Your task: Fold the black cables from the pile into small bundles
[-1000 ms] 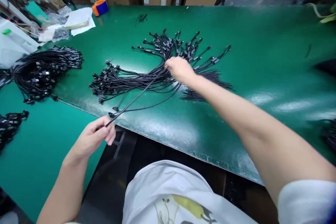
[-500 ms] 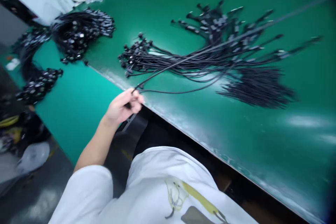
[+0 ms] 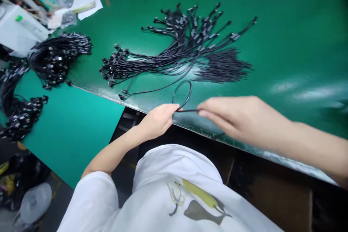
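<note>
- Black cable (image 3: 189, 111) is running between the left hand (image 3: 159, 117) and right hand (image 3: 236, 114), near the front edge of the desk (image 3: 285, 43); fingers are hiding parts of it, and a dark piece (image 3: 218, 136) below the right hand is blurring.
- Each grip is pinching the cable, thumb closed against fingers.
- Unlike half a second ago, it is looping, not stretching diagonally, and the right hand is showing.
- Its straight part is lying nearly level, left to right; the loop is pointing toward the cable bundle (image 3: 154, 64).
</note>
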Motion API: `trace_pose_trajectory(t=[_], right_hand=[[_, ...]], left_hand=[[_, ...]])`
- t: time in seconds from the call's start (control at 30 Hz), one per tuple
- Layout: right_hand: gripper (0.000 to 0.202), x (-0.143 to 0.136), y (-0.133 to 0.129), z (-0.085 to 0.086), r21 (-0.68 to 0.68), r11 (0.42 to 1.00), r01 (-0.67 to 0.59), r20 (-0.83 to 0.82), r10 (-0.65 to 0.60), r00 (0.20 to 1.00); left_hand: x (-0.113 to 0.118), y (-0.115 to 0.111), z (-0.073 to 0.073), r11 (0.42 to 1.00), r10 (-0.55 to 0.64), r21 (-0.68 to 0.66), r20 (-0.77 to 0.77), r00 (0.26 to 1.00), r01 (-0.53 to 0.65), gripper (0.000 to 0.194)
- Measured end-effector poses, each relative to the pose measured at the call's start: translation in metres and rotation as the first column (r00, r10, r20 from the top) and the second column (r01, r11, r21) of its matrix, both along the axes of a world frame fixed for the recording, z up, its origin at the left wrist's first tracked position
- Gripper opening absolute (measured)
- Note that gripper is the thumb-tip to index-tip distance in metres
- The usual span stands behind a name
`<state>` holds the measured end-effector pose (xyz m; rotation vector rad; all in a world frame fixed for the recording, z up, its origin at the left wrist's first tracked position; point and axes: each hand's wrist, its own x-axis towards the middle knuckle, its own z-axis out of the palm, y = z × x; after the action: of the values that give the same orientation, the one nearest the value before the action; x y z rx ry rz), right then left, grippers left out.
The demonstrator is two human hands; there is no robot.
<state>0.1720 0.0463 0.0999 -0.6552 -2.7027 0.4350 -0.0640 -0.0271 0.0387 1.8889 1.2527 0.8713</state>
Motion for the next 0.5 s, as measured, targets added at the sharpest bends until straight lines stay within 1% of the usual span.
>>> trace_pose_trajectory(t=[0.03, 0.07, 0.1, 0.13, 0.17, 0.2, 0.27, 0.33, 0.4, 0.47, 0.5], right_hand=[[0.037, -0.001, 0.01, 0.003, 0.013, 0.999, 0.031, 0.001, -0.031, 1.0], [0.034, 0.0, 0.022, 0.006, 0.013, 0.998, 0.067, -0.003, -0.067, 0.998], [0.031, 0.004, 0.034, 0.007, -0.001, 0.995, 0.104, -0.006, -0.104, 0.995], [0.028, 0.009, 0.045, 0.006, -0.031, 0.989, 0.142, -0.002, -0.142, 0.99], [0.026, 0.015, 0.054, 0.003, -0.073, 0.982, 0.174, 0.011, -0.174, 0.985], [0.023, 0.023, 0.061, -0.001, -0.12, 0.971, 0.205, 0.032, -0.203, 0.979], [0.017, 0.04, 0.069, -0.016, -0.199, 0.942, 0.271, 0.092, -0.258, 0.962], [0.015, 0.059, 0.072, -0.034, -0.219, 0.919, 0.327, 0.147, -0.301, 0.942], [0.019, 0.076, 0.074, -0.053, -0.193, 0.92, 0.342, 0.157, -0.315, 0.936], [0.03, 0.088, 0.073, -0.068, -0.149, 0.936, 0.32, 0.126, -0.303, 0.945], [0.037, 0.092, 0.073, -0.073, -0.118, 0.945, 0.306, 0.104, -0.295, 0.95]], left_hand=[[0.006, -0.002, 0.001, 0.998, -0.046, -0.049, 0.009, 0.999, 0.046, 0.024], [0.009, -0.004, 0.002, 0.99, -0.061, -0.125, 0.063, 0.996, 0.069, 0.023], [0.011, -0.006, 0.003, 0.975, -0.036, -0.209, 0.161, 0.986, 0.07, 0.024], [0.01, -0.007, 0.004, 0.954, 0.029, -0.295, 0.286, 0.958, 0.059, 0.027], [0.007, -0.007, 0.005, 0.927, 0.12, -0.373, 0.416, 0.901, 0.049, 0.031], [0.003, -0.007, 0.007, 0.897, 0.21, -0.438, 0.53, 0.821, 0.054, 0.035], [-0.008, -0.005, 0.011, 0.842, 0.357, -0.532, 0.673, 0.648, 0.088, 0.035], [-0.021, -0.003, 0.018, 0.793, 0.473, -0.598, 0.722, 0.506, 0.113, 0.028], [-0.032, -0.001, 0.024, 0.755, 0.58, -0.648, 0.732, 0.358, 0.1, 0.024], [-0.04, 0.001, 0.029, 0.729, 0.654, -0.681, 0.724, 0.219, 0.075, 0.028], [-0.042, 0.002, 0.03, 0.726, 0.667, -0.684, 0.726, 0.17, 0.07, 0.032]])
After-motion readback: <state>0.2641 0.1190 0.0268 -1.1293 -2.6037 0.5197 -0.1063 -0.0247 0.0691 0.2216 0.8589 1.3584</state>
